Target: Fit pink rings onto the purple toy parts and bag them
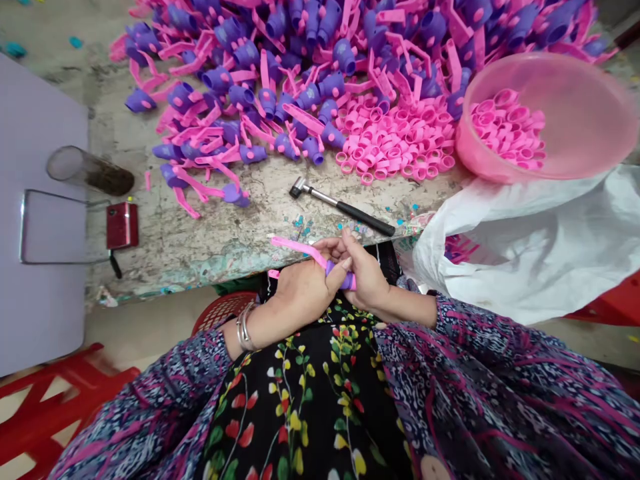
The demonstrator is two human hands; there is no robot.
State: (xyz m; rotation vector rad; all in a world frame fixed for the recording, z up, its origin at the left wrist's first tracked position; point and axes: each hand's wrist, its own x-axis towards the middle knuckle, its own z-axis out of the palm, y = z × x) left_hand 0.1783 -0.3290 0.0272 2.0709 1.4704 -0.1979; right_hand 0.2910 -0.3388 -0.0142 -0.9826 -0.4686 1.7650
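Note:
Over my lap, just off the table's front edge, both hands grip one purple plastic piece with a pink handle [300, 247]. My left hand [305, 287] is closed round its purple body, the thumb pressed on it, and the pink handle sticks out to the upper left. From the other side my right hand [367, 273] is wrapped about the end that has a pink ring [353, 283]. A bit of pink plastic [273, 274] shows beside the left hand. My fingers hide much of the piece. A hammer [345, 207] with a black grip lies on the table beyond.
A heap of purple and pink pieces [240, 93] covers the table's far side. Loose pink rings [400, 140] lie by a pink bowl [555, 120] holding more rings. A white sack [520, 247] is at right. A glass [90, 170] and a red device [122, 225] are at left.

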